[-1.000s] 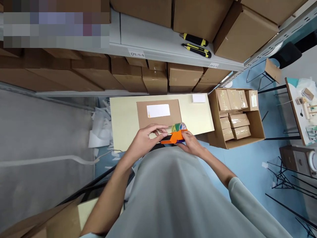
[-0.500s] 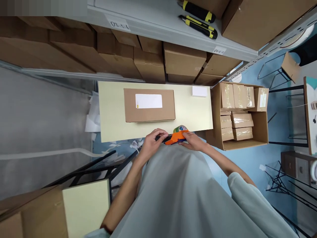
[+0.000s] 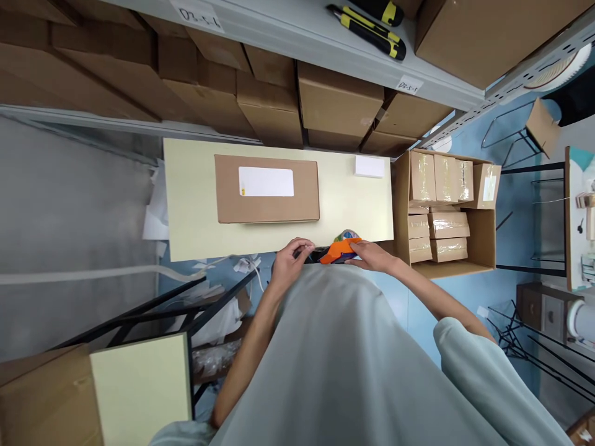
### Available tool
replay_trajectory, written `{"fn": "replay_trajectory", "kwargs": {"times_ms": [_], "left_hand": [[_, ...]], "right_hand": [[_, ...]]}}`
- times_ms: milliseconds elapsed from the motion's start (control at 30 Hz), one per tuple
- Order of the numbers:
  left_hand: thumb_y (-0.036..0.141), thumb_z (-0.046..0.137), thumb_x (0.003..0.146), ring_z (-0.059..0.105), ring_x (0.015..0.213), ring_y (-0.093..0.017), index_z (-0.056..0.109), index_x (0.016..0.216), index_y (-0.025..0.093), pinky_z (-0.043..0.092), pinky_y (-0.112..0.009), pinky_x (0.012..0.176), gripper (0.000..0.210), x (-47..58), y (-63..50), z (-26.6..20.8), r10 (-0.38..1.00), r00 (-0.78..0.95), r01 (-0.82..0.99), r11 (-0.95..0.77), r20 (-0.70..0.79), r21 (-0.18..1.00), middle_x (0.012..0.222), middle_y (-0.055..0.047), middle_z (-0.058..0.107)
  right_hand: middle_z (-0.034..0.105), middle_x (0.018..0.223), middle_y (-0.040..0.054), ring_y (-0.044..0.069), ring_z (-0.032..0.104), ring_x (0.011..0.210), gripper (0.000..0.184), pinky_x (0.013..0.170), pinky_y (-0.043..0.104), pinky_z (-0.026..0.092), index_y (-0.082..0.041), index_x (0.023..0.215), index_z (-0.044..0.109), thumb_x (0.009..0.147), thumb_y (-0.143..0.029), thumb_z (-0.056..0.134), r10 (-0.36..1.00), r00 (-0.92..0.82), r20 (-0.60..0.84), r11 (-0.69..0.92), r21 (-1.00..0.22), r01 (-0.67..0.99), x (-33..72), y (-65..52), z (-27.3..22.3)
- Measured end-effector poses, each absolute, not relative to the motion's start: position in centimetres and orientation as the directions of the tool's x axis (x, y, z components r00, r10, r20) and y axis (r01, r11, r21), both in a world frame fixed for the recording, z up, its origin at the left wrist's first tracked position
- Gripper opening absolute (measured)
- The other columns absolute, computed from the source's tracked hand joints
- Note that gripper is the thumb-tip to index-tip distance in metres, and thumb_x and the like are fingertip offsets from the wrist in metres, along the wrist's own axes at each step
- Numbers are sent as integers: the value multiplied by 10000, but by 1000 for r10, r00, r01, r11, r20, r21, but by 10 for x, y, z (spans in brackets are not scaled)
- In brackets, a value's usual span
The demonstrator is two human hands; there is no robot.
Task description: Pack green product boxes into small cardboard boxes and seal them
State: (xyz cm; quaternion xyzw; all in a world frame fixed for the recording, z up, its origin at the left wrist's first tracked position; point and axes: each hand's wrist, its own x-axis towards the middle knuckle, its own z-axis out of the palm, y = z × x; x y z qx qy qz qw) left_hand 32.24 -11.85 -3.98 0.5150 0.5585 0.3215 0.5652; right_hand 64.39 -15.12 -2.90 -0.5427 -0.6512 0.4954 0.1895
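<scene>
An orange tape dispenser (image 3: 341, 249) with a roll of tape sits close to my body at the near edge of the pale yellow table (image 3: 195, 217). My right hand (image 3: 374, 256) grips the dispenser's right side. My left hand (image 3: 290, 263) pinches its dark front end. A flat brown cardboard box (image 3: 267, 207) with a white label (image 3: 266, 182) lies on the table, apart from both hands.
A small white pad (image 3: 369, 166) lies at the table's far right. An open carton (image 3: 483, 232) with several taped parcels stands to the right. Shelves of brown boxes (image 3: 337, 102) rise behind, with two yellow-black knives (image 3: 369, 31). Black frames (image 3: 153, 310) and another table (image 3: 139, 387) are at lower left.
My hands and the dispenser have pulled back from the box's near edge to the table's edge at my body. My view has tilted, so the box appears farther and to the left.
</scene>
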Motion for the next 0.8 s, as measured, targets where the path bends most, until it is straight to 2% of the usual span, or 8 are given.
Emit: {"fn": "replay_trajectory", "kwargs": {"times_ms": [67,167,233,333,567,800], "left_hand": [[624,711,935,695,870,-184,735,958,211,594,-312,869,414,307,-112,-46,959,57,200,263,-279,944,953,-52,766],[622,781,878,685,841,-185,747,949,208,593,-311,845,421,279,-103,-64,965,-36,206,263,-261,942,933,-50,766],[637,800,844,678,822,-190,750,944,211,592,-318,818,440,267,-100,-82,956,-52,199,292,-287,935,926,-56,771],[627,795,816,698,880,-205,735,957,216,598,-325,829,439,265,-97,-111,938,-116,145,340,-326,929,961,-72,775],[477,761,845,718,955,-211,711,956,216,605,-331,889,288,287,-95,-161,907,-239,62,370,-346,927,983,-79,772],[290,709,891,713,959,-192,720,951,196,590,-318,932,113,312,-82,-176,866,-380,28,363,-326,931,976,-69,771]], "right_hand": [[767,946,79,291,745,884,455,913,451,638,-216,1115,723,977,-641,811,834,-407,-373,-6,-743,669,662,-146,-25],[778,1069,133,321,771,1016,382,989,470,617,-159,1282,659,1130,-508,624,709,-461,-534,185,-490,852,685,-138,-12],[777,1112,172,343,769,1089,395,1029,486,605,-128,1348,622,1167,-471,549,673,-452,-586,290,-353,890,688,-131,-7],[779,1095,207,370,764,1110,413,1050,503,594,-94,1354,619,1182,-450,498,655,-426,-624,379,-217,900,674,-117,-12],[770,1289,240,339,754,1184,423,1125,461,549,-80,1450,583,1195,-400,474,683,-301,-666,378,-30,925,650,-84,-49],[753,1380,252,355,721,1244,454,1107,442,548,-78,1489,541,1192,-415,478,719,-215,-662,312,31,950,649,-70,-67]]}}
